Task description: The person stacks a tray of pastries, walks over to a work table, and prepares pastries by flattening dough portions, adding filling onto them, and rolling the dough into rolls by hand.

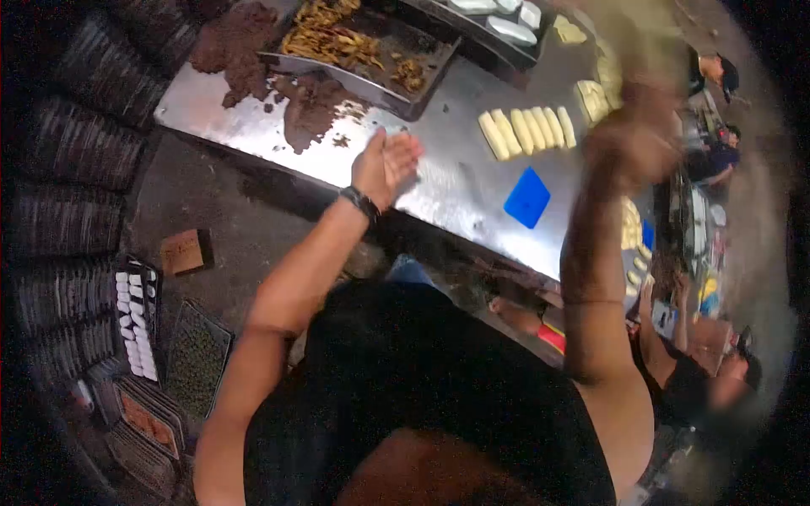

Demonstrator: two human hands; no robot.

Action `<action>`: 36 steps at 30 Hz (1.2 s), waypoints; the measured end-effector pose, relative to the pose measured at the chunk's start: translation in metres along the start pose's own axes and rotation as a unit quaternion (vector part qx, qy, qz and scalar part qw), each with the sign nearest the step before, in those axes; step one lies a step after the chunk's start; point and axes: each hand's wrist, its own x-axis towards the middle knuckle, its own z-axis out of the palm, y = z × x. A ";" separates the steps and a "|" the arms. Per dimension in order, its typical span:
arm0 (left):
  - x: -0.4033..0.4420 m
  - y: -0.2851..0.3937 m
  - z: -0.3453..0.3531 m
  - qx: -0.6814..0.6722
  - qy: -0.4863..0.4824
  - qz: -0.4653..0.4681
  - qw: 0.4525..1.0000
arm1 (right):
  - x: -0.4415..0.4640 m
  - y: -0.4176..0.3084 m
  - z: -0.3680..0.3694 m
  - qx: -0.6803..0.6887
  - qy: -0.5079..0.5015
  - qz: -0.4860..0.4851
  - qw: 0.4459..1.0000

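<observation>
My left hand (388,169), with a dark band at the wrist, is held palm up over the front edge of the metal table (443,190), its fingers stretched out and nothing in it. Raised at the right, my right hand (637,148) is smeared by motion. A blurred, pale yellowish piece of dough (645,42) extends from it, seemingly in its grip. Between the hands lie a row of pale dough rolls (527,131) and a blue dough scraper (528,199). Crumbly brown paste (312,110) is spread on the table beyond my left hand.
A metal tray (413,110) with yellow-brown pieces stands at the back. More dough (592,99) lies near my right arm. Several people work at the right, one person (675,371) close by. Stacked trays (63,219), a box (184,252) and a filled tray (198,354) stand at the left.
</observation>
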 end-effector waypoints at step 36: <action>0.028 -0.098 -0.019 0.811 -0.190 0.392 0.390 | 0.026 -0.246 0.189 0.338 -0.270 -0.540 0.721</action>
